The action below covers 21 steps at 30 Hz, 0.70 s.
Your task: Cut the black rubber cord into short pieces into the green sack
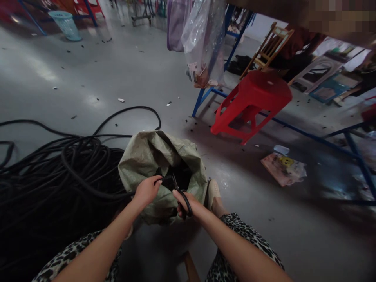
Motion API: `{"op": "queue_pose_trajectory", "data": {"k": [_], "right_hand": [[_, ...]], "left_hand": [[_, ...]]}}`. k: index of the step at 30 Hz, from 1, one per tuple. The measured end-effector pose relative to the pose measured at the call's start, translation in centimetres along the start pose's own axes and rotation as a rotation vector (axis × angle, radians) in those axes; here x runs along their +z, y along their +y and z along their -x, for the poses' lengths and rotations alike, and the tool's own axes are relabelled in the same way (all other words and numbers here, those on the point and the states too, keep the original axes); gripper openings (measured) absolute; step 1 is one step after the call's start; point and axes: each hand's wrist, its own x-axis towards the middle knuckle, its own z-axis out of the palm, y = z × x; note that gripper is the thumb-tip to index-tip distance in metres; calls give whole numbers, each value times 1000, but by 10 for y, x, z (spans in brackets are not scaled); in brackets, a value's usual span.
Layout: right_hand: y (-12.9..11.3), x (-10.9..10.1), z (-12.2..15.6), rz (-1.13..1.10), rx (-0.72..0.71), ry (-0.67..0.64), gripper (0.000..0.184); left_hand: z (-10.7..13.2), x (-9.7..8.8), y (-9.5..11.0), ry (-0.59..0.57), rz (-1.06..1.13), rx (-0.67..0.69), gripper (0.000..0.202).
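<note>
Over the mouth of an olive woven sack [138, 156], my left hand [147, 191] is closed on the end of a black rubber cord [167, 178]. My right hand [188, 203] grips black-handled scissors [187, 203] whose blades point up beside the cord's end. Whether the blades touch the cord I cannot tell. Dark contents [183, 174] lie inside the sack, too shadowed to make out. To the left, a big heap of black cord [76, 164] spreads over the floor, and one length runs from it toward my left hand.
A red plastic stool [264, 90] stands right of a blue table frame [202, 102], where a clear plastic bag [202, 43] hangs. A printed packet [283, 168] lies on the floor. A light blue basket [66, 25] is at the back left. Small black scraps dot the floor.
</note>
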Motion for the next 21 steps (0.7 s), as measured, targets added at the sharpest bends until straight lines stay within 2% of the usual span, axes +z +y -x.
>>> {"op": "queue_pose_trajectory", "data": {"k": [7,17,21], "right_hand": [[4,4,-2,-2,-74,-31,46],[11,3,-10,117,-181,-41,52],[9,4,-9,127,-163,-36,50]], "left_hand": [[1,1,3,20,31,11,36],[2,1,6,21,4,-7,35],[3,1,9,7,-4,-8,36]]}}
